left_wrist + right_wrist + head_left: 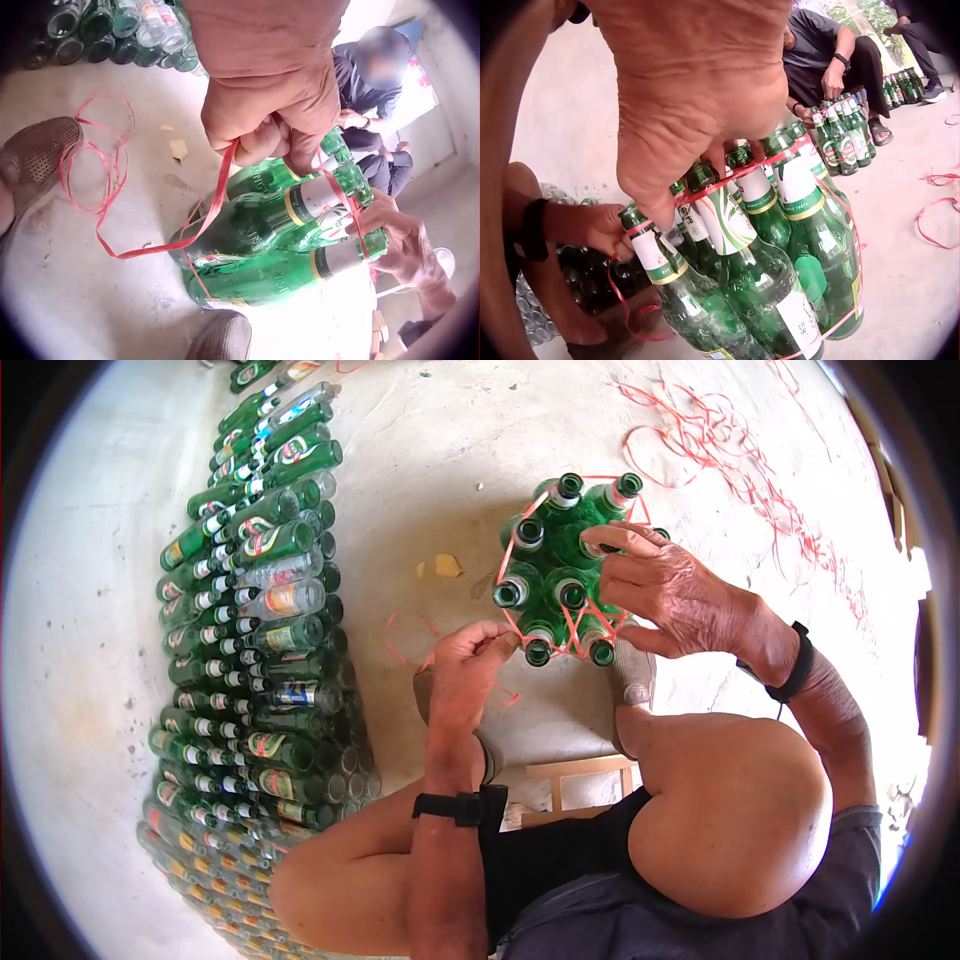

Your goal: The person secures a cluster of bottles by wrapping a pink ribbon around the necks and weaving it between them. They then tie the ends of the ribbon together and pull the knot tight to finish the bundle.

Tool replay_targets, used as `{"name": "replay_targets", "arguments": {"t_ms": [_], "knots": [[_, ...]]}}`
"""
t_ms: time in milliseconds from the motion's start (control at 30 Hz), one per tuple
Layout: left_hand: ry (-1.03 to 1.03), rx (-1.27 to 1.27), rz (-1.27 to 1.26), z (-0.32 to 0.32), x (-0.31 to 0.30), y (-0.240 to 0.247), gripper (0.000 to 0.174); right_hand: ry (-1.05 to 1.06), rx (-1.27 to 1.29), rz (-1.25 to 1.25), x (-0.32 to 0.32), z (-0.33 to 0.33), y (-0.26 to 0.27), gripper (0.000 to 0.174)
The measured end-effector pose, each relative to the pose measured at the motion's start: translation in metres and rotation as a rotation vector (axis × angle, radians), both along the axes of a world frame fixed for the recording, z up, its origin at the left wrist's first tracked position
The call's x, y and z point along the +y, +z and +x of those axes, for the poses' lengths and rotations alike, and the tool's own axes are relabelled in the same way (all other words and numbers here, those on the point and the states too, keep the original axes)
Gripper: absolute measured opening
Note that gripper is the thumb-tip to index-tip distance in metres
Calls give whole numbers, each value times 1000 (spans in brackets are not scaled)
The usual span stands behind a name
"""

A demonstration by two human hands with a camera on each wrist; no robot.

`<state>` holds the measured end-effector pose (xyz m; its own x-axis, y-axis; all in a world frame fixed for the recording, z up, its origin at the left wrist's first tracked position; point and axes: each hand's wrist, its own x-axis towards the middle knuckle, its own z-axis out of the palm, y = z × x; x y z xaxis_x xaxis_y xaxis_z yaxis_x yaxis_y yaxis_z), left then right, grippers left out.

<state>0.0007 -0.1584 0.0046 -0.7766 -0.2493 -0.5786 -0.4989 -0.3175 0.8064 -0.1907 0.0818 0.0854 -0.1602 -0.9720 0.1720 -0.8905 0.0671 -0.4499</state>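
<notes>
Several green beer bottles (pixel 565 545) stand upright in a tight cluster on the floor. A thin red plastic strap (pixel 507 563) loops around their necks and crosses between some at the near side. At the cluster's near left, my left hand (pixel 468 663) pinches the strap between thumb and fingers; its loose tail (pixel 169 246) hangs down and coils on the floor. My right hand (pixel 665 588) grips the bottle necks from the right, thumb by a near neck and fingers reaching among the others. Another strap line (pixel 857 277) runs lower around the bottle bodies.
Many empty bottles (pixel 285 600) lie stacked on their sides along the left. Tangled red strap (pixel 720 440) is spread over the floor at the far right. Another person (pixel 829 56) squats behind a second bottle bundle (pixel 844 139). A wooden stool (pixel 580 768) is beneath me.
</notes>
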Motion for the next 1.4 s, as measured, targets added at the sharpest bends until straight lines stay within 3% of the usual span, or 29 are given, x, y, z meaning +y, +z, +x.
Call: {"name": "replay_targets", "arguments": {"t_ms": [100,233,267,367,400,533,633,967,1133,1400], "knots": [[-20,-10,-5,-8,2,-1,7,19,-134,10,-6,-4,15,23],[-36,27,-9,-12,0,-20,10,-45,-131,50,-19,-2,18,18],[-40,35,-8,-12,1,-24,11,-96,-49,-115,-32,4,16,14],[-21,58,-30,-15,3,-27,13,-63,6,-97,-53,16,9,11],[-8,73,-15,-15,4,-27,12,-64,-28,-34,-57,21,4,22],[77,137,58,-16,12,-31,8,14,113,36,-77,31,-17,21],[107,156,56,-18,17,-35,10,4,116,64,-80,34,-26,13],[182,166,149,-23,30,-46,23,6,89,47,-81,34,-32,15],[115,131,53,-24,25,-42,26,-23,-20,77,-78,33,-23,13],[52,103,21,-24,19,-35,24,47,107,74,-79,28,-19,11]]}}
